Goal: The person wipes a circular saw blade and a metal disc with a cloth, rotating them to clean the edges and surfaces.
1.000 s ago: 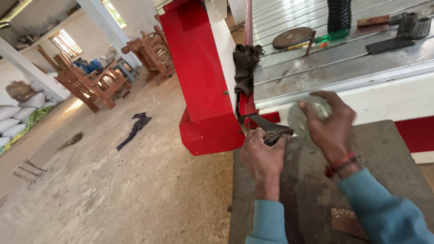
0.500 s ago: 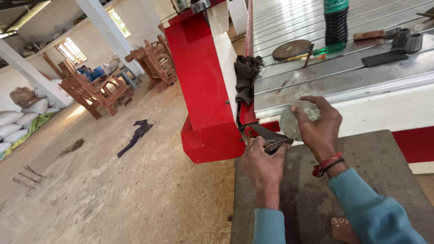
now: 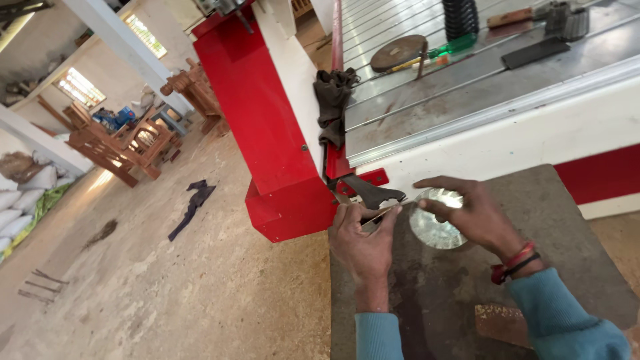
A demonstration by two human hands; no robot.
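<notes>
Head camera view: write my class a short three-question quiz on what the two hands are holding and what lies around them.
1. True or false: the right hand holds a shiny round metal disc.
2. The left hand grips which thing? A) a green screwdriver B) a dark flat metal tool C) a cloth
3. What hangs over the edge of the red and white machine, above the hands?

Key
1. True; its fingers curl round the disc above the dark slab.
2. B, the dark flat metal tool; the green-handled screwdriver lies untouched on the machine bed.
3. A dark cloth.
</notes>
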